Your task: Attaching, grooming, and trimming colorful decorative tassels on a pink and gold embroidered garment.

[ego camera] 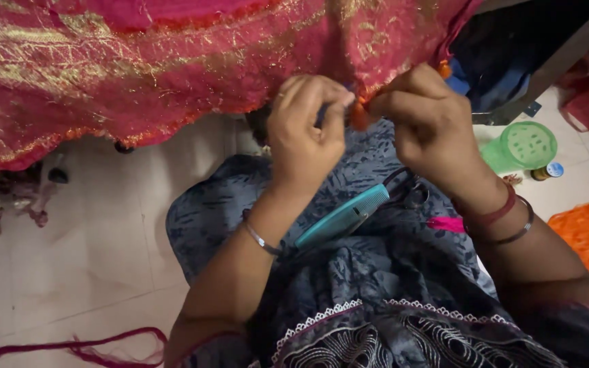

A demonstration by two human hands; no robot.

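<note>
Pinching an orange tassel [359, 114] at the pink cloth's [138, 75] edge, both the left hand [306, 133] and right hand [425, 123] squeeze it tight (scissors [403, 191] wait on her lap), so careful tying seems next.

Left hand [306, 129] raised, fingers curled, fingertips pinched; right hand [431, 123] opposite, likewise pinched; both grips meet fingertip to fingertip; forearms angled inward.
</note>
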